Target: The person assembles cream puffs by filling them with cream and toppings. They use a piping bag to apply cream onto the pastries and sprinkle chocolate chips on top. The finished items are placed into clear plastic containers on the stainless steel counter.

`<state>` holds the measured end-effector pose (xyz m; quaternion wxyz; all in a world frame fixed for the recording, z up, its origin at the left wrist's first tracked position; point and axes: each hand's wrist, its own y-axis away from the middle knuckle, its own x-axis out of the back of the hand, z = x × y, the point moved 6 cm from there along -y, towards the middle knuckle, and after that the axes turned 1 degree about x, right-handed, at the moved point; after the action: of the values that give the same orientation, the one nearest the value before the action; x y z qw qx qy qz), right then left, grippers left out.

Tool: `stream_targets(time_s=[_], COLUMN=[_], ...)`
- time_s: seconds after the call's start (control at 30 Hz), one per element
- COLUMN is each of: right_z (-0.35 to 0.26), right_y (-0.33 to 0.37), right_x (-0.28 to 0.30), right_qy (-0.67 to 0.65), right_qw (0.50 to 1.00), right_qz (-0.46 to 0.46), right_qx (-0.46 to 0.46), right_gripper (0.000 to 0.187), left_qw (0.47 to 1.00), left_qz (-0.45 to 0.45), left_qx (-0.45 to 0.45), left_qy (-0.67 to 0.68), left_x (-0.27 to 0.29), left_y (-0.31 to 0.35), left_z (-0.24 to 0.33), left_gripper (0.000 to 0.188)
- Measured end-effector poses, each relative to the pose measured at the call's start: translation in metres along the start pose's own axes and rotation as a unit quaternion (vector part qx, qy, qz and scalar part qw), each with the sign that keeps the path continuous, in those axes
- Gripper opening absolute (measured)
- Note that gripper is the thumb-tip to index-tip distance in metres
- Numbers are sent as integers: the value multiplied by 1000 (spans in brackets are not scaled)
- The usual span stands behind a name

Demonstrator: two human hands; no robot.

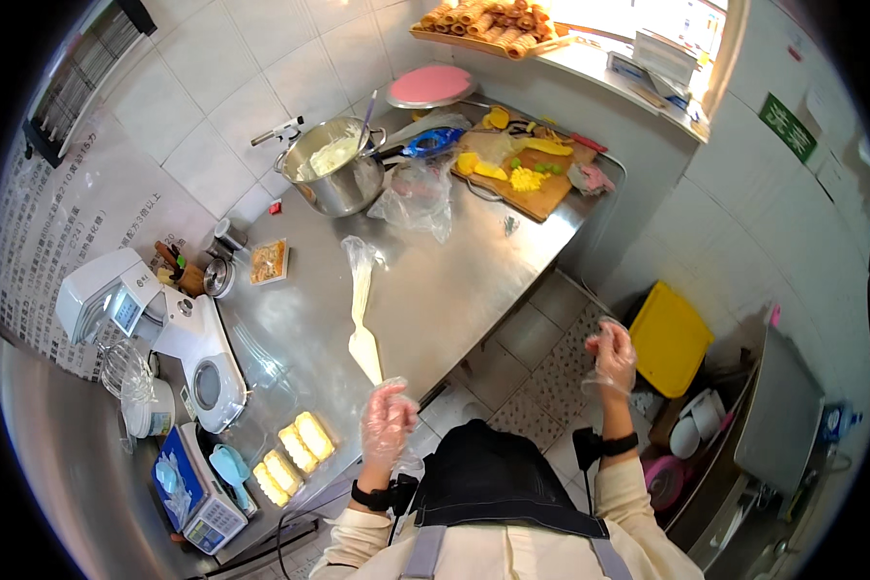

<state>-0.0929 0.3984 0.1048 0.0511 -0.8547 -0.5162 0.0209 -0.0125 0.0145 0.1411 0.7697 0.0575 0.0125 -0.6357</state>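
Observation:
My left hand (389, 423), in a clear plastic glove, is raised at the table's near edge, fingers loosely bent and holding nothing that I can see. Just beyond its fingertips lies a piping bag (362, 333) of pale cream, its wide filled part toward me and its twisted clear end pointing away. Out past the table's right side, over the floor, my right hand (613, 360) is also gloved, loosely curled and without a visible object. To the left of my left hand, two pale yellow cake rolls (305, 442) with cream sit near the table edge.
A steel pot (340, 184) of white cream stands at the back of the steel table (435, 300). Cut mango covers a wooden board (541, 201) at back right. A stand mixer (198, 362) and a scale (208, 522) line the left. A yellow lid (669, 338) leans at right.

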Motion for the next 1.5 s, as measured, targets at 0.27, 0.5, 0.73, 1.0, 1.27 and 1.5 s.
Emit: stream_targets(time_s=[0.27,0.5,0.73,1.0,1.27,1.5], right_z=[0,-28,0,1,18,-55], right_y=[-71,-139,-200,-292,-362,-308], right_x=[14,0,-34,-71,-130,-268], right_qy=[59,105,115,140,-3,-396], right_qw=[996,986,977,911,934,724], right_qz=[-34,-53,-159,-343,-353,-563], right_qx=[58,115,89,180,61,46], right_gripper=[21,23,22,14,29,93], left_qw=[885,723,586,540,681,729], left_qz=[100,48,-10,81,247,248], left_qx=[-270,-276,-133,-292,-434,-453], left_qy=[-366,-631,-800,-785,-535,-450], left_x=[-64,-127,-162,-188,-212,-232], left_y=[-185,-410,-487,-532,-516,-367], left_z=[66,110,69,104,231,290], left_gripper=[46,57,33,13,14,18])
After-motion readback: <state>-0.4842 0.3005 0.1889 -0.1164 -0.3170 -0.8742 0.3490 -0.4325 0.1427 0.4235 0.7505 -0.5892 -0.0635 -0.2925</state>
